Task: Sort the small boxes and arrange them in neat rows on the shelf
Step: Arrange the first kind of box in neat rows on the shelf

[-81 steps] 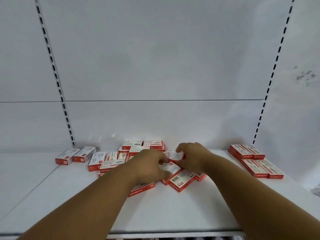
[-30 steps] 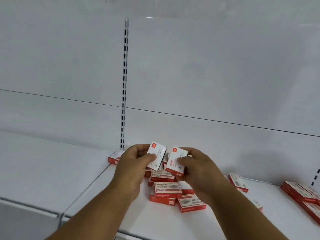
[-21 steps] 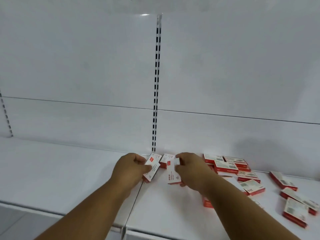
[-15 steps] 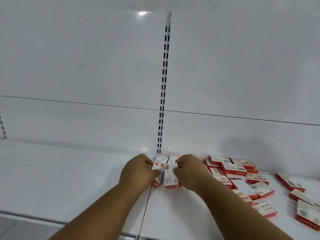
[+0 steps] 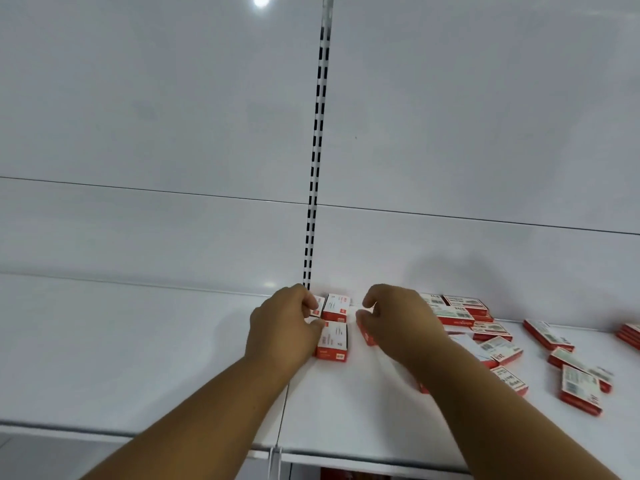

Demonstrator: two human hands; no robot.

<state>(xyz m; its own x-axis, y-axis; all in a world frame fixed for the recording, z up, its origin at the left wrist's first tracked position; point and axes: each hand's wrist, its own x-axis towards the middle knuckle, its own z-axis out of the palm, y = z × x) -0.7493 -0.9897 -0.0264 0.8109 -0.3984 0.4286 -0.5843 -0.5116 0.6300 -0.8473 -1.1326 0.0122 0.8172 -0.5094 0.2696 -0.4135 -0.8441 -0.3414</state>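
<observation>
- Two small red-and-white cardboard boxes [image 5: 333,323] are lying lined up at the white metal shelf [image 5: 138,341] back.
- Left hand [image 5: 284,327] is pinching a third; right hand [image 5: 398,320], curled, is apparently holding nothing.
- Edges should be squared flush.

Little can be read. The red-and-white boxes at three o'clock carry barcoded white labels; one box [image 5: 501,353] shows "24/6" (upside down), and a stacked box [image 5: 435,301] at the back shows what looks like the same figure. All other print is blurred.
</observation>
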